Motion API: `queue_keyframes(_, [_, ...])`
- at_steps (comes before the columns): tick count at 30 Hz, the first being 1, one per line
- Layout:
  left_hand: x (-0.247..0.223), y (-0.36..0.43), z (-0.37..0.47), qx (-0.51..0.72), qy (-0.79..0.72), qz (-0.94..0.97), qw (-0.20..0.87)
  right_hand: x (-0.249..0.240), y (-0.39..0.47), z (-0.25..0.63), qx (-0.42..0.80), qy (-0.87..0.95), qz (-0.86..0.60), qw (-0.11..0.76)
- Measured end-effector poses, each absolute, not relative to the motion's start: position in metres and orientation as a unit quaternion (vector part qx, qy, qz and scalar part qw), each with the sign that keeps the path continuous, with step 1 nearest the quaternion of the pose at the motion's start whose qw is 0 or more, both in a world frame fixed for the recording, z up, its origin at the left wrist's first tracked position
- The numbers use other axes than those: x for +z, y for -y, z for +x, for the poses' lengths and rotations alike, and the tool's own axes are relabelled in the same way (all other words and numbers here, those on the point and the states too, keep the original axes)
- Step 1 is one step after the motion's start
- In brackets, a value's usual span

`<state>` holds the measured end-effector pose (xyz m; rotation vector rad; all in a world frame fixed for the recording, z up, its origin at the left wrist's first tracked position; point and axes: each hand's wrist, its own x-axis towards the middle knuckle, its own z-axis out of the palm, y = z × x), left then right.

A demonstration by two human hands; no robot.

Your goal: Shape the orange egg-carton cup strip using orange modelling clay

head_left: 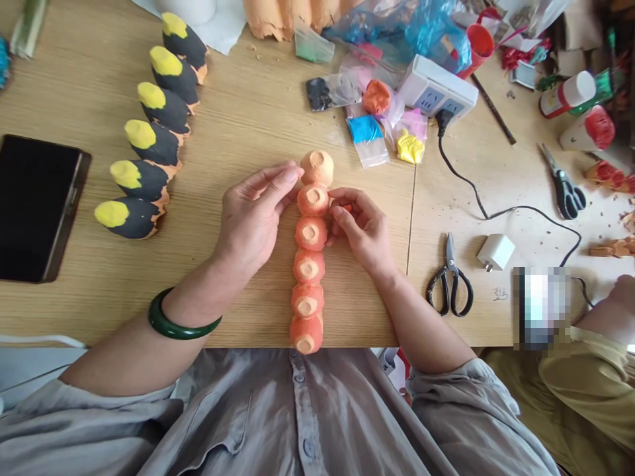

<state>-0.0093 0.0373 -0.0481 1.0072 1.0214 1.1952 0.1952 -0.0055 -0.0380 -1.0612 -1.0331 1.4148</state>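
A strip of egg-carton cups (308, 266) lies lengthwise on the table in front of me, its near end at the table edge. The lower cups are coated orange around pale, bare tips; the farthest cup is mostly pale. My left hand (258, 215) is beside the strip's far end on the left, thumb and forefinger pinched close to the pale cup. What sits between those fingertips is too small to tell. On the right side, my right hand (361, 228) has curled fingers against the second cup. A small piece of orange clay (346, 208) shows between its thumb and fingers.
A black-and-yellow carton strip (149, 135) and a dark tablet (37, 208) lie left. Bagged clay (364, 130) and a power strip (436, 89) are beyond my hands. Scissors (450, 281), a white charger (496, 252) and a cable lie right, near another person's arm (608, 311).
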Motion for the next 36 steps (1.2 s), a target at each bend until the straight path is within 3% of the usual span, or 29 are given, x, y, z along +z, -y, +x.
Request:
queue_keyframes(8, [-0.027,-0.025,0.003,0.526,-0.430,0.328,0.657,-0.037,0.006,0.195,0.636,0.336,-0.432,0.544])
queue_keyframes(13, [-0.015,-0.022,0.009,0.554,-0.429,0.313,0.641,-0.030,0.006,0.195,0.707,0.304,-0.411,0.488])
queue_keyframes(28, [0.006,-0.018,0.014,0.576,-0.388,0.289,0.659,-0.017,0.013,0.197,0.725,0.276,-0.397,0.491])
queue_keyframes(36, [-0.008,-0.014,0.011,0.553,-0.359,0.451,0.602,-0.018,0.011,0.190,0.721,0.250,-0.468,0.445])
